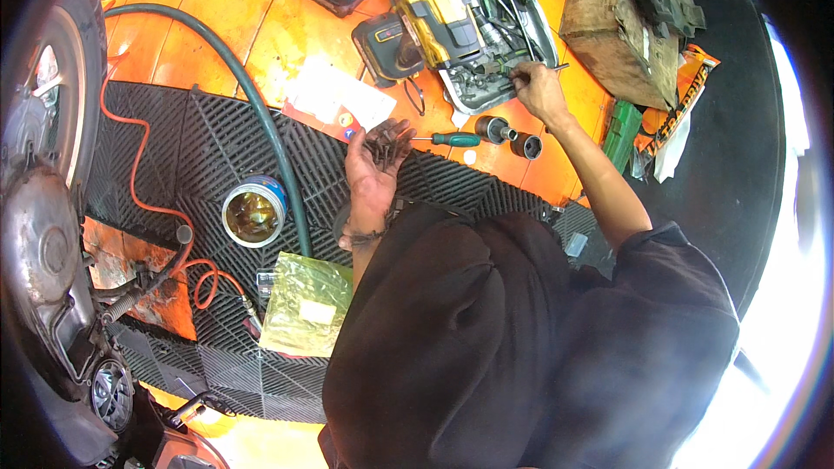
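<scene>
Left hand point(375, 163): palm up, open, cupping heap of dark screws point(388, 144), over black mat point(200, 156). Right hand point(536, 87): reaching into tool tray point(499, 78), fingers pinched on small dark part; part too small to identify. Yellow-black drill point(430, 13) lying in tray. Green-handled screwdriver point(452, 139) and two sockets point(511, 136) on orange floor, between hands. Tin point(253, 211) and green hose point(261, 113) on mat, left of left hand.

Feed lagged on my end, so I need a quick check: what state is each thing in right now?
left hand: palm up, open, cupping dark screws
right hand: fingers pinched on a small part at the metal tray
tin can: upright, lid off
green-handled screwdriver: lying flat on the floor
power drill: lying down, unheld
</scene>
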`<state>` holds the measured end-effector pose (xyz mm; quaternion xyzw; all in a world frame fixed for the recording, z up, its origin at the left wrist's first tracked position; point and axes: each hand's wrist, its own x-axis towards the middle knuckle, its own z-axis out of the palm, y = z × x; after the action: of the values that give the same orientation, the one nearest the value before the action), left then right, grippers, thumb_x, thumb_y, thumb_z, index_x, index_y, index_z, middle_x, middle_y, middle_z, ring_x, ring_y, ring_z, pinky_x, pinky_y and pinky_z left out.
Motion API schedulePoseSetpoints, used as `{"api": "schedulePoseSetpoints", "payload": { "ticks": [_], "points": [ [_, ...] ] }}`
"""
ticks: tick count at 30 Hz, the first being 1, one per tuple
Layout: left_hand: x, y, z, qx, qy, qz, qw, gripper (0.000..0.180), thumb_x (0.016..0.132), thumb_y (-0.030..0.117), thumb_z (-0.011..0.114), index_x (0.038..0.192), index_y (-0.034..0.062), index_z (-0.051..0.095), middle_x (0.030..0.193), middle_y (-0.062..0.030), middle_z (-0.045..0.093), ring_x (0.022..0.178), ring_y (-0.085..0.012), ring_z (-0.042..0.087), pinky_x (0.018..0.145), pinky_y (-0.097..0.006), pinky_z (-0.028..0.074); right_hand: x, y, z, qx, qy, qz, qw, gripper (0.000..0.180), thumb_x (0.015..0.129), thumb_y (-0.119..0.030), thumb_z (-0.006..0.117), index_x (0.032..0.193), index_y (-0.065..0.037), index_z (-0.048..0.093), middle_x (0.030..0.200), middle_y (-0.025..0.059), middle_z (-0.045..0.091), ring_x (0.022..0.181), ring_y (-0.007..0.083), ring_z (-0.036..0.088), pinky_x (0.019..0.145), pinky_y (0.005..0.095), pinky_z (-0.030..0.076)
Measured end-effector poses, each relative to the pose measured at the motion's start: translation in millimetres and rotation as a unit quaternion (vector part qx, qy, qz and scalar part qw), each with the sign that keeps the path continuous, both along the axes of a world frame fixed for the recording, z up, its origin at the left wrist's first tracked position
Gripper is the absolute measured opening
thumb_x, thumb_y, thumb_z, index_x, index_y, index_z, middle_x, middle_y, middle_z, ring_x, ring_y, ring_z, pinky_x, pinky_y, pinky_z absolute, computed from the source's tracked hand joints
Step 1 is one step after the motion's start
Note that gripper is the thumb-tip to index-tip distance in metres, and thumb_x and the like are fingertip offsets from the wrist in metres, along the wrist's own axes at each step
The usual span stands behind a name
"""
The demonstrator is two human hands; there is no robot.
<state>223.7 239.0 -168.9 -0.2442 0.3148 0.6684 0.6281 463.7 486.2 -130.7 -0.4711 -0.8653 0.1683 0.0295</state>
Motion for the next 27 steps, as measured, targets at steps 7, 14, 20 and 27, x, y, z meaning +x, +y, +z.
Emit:
{"api": "schedulePoseSetpoints", "payload": {
  "ticks": [7,14,20,27],
  "points": [
    [-2.2,-4.2,-5.2,0.055,0.000,0.016,0.998,0.048,0.098,0.035,0.047,0.119,-0.0068,0.055,0.121,-0.0239,0.064,0.114,-0.0388,0.062,0.098,-0.042,0.051,-22.0,-20.7,10.9,0.004,0.008,-0.053,0.999,0.019,0.077,-0.007,0.068,0.095,-0.002,0.071,0.096,0.0203,0.068,0.091,0.0369,0.065,0.083,0.0449,0.051],
    [-1.6,-4.4,-3.8,0.039,-0.002,0.000,0.999,0.048,0.098,0.036,0.048,0.120,-0.0064,0.055,0.121,-0.0233,0.064,0.110,-0.0375,0.063,0.096,-0.041,0.052,-20.2,-10.3,7.5,0.040,0.003,0.131,0.991,0.035,0.071,-0.003,0.065,0.105,-0.011,0.071,0.103,0.0115,0.060,0.101,0.0333,0.056,0.090,0.0445,0.047],
    [-5.1,-5.0,-0.1,0.031,0.013,-0.002,0.999,0.050,0.098,0.037,0.048,0.122,-0.0059,0.056,0.121,-0.0231,0.063,0.112,-0.0360,0.063,0.091,-0.040,0.054,-18.6,8.9,6.1,0.005,-0.003,0.072,0.997,0.030,0.071,-0.001,0.057,0.099,-0.005,0.068,0.095,0.0149,0.062,0.101,0.0370,0.059,0.091,0.0490,0.047],
    [-7.5,-8.2,2.5,0.030,0.013,-0.010,0.999,0.050,0.099,0.037,0.045,0.123,-0.0048,0.056,0.122,-0.0222,0.063,0.113,-0.0346,0.061,0.091,-0.039,0.052,-56.0,-13.0,-2.1,-0.122,0.090,0.146,0.977,0.045,0.065,0.006,0.049,0.106,-0.003,0.063,0.102,0.0178,0.063,0.107,0.0354,0.056,0.099,0.0470,0.039]
  ]
}}
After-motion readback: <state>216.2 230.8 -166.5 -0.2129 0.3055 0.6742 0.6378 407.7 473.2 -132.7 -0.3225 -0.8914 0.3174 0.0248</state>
